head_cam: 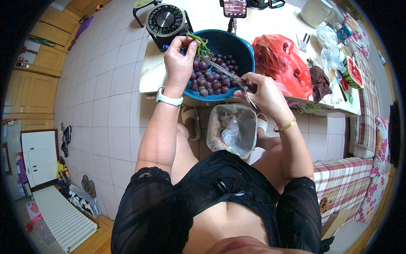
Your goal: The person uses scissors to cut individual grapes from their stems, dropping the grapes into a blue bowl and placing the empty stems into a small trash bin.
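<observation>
Over the left side of a blue plastic basin [250,63], my left hand [182,60] pinches a green grape stem [203,47] between thumb and fingers. A few dark grapes seem to hang at its lower end, though where they meet the loose ones is hard to tell. My right hand [265,92] grips a pair of metal scissors [226,73] by the handles. Their blades reach across the basin to the stem's lower end. Loose purple grapes [209,84] cover the basin's floor. The basin stands at the table's near edge.
Right of the basin lies a red plastic bag [279,66] holding grapes. A small fan [166,20] and a phone [235,8] stand behind. A cut watermelon [352,73] sits far right. Below, between my legs, is a lined waste bin [233,127].
</observation>
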